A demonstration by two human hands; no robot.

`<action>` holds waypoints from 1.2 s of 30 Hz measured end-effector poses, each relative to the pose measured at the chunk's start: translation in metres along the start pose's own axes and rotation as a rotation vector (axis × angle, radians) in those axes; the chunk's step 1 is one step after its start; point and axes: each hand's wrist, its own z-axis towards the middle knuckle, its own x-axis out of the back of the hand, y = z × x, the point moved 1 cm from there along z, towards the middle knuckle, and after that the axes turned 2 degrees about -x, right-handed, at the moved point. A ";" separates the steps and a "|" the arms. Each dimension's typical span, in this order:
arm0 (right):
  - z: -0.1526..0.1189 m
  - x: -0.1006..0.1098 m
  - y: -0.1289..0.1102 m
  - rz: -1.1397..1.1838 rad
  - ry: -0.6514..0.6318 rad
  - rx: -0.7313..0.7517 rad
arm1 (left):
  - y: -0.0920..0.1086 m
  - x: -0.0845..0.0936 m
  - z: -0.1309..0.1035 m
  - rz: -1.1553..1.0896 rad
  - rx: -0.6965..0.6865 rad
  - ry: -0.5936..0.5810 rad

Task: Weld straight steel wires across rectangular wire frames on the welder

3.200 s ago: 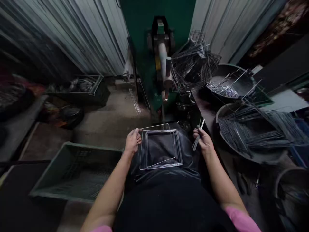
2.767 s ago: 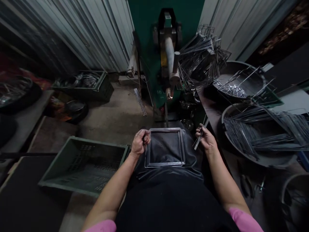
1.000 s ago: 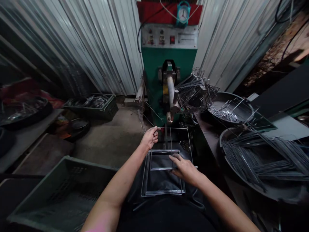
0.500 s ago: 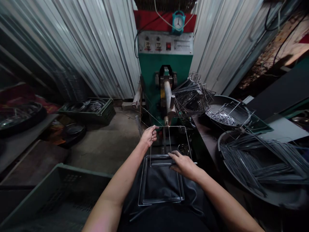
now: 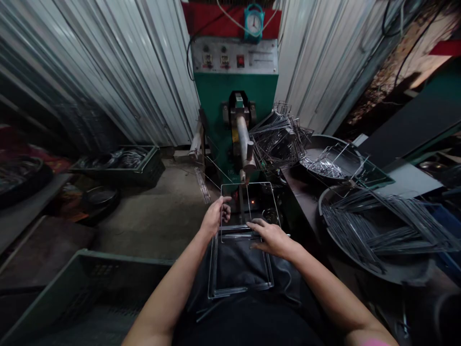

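In the head view, a wire frame stands low in the middle, under the machine's tip. The right hand pinches a thin wire and hides its near end. The left hand is by the frame's left side, fingers bent; you cannot tell if they grip. The green crate is cut off at the lower left.
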 end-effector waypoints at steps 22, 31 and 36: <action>-0.048 -0.052 0.110 1.735 0.838 -0.623 | -0.026 0.001 -0.046 0.234 -0.181 0.199; -0.052 -0.104 0.091 1.009 1.001 -0.677 | -0.027 -0.002 -0.045 0.195 -0.220 0.239; -0.046 -0.059 0.084 0.787 1.103 -0.582 | -0.030 -0.002 -0.048 0.199 -0.224 0.245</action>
